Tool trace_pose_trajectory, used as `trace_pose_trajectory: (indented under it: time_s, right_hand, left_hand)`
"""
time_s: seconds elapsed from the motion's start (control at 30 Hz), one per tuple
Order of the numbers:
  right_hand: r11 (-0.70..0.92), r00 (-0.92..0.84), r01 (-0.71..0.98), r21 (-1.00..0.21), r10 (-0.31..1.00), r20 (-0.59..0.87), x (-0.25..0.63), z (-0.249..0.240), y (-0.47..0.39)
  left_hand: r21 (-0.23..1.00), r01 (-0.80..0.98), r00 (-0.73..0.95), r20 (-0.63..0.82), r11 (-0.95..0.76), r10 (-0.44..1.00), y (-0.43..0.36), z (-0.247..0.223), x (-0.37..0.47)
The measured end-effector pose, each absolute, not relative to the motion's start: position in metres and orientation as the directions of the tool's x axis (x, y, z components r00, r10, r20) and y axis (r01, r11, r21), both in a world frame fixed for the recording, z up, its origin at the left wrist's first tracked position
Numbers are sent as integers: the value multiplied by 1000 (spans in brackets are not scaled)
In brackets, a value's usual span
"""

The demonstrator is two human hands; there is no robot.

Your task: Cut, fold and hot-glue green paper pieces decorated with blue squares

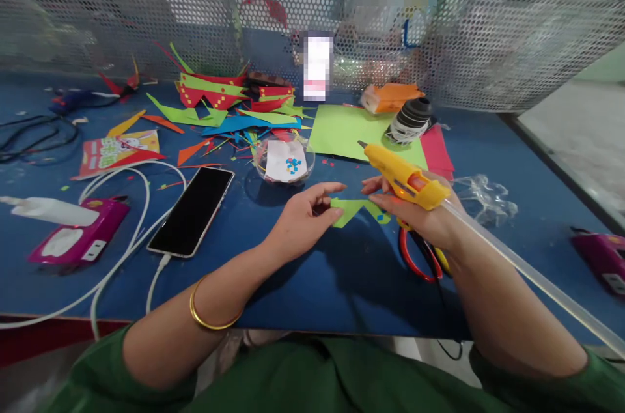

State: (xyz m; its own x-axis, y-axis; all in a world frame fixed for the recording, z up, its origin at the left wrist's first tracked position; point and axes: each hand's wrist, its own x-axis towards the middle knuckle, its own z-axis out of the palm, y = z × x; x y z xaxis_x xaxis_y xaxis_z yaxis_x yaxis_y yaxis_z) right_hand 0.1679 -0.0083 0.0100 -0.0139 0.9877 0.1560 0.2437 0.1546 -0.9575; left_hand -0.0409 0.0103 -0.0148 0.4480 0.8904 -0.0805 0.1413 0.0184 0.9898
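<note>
A small lime-green paper cutout [346, 211], notched at its lower middle, is held just above the table in front of me. My left hand [305, 221] pinches its left end between thumb and fingers. A few blue paper bits [380, 217] show on its right part. My right hand [430, 214] is wrapped round a yellow hot glue gun [403, 175], nozzle pointing up and left, with a long clear glue stick [527, 270] trailing from its back. The fingertips of that hand also touch the cutout's right end. Red-handled scissors [415, 260] lie beneath my right hand, partly hidden.
Beyond my hands stands a clear bowl [258, 169] with blue bits on white paper. Green sheets [336, 129], a black bottle [411, 118] and colourful paper scraps [234, 123] lie behind. At left are a phone [192, 211], white cable [146, 195] and purple power strip [97, 227].
</note>
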Motion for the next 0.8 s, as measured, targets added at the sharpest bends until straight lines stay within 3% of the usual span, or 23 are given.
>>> trace_pose_trajectory:
  time_s: [0.2, 0.3, 0.47, 0.8]
  right_hand:
    - [96, -90, 384, -918, 994, 66, 168, 6, -9]
    - [70, -77, 420, -905, 996, 42, 168, 7, -9]
    - [57, -8, 357, -932, 998, 58, 169, 4, -9]
    - [52, -32, 335, -941, 999, 44, 168, 0, -11]
  left_hand:
    - [991, 128, 437, -86, 33, 895, 10, -13, -39]
    - [991, 54, 418, -136, 125, 898, 10, -14, -39]
    - [942, -96, 358, -267, 320, 894, 9, -13, -40]
    - [922, -147, 315, -299, 357, 901, 5, -11, -37]
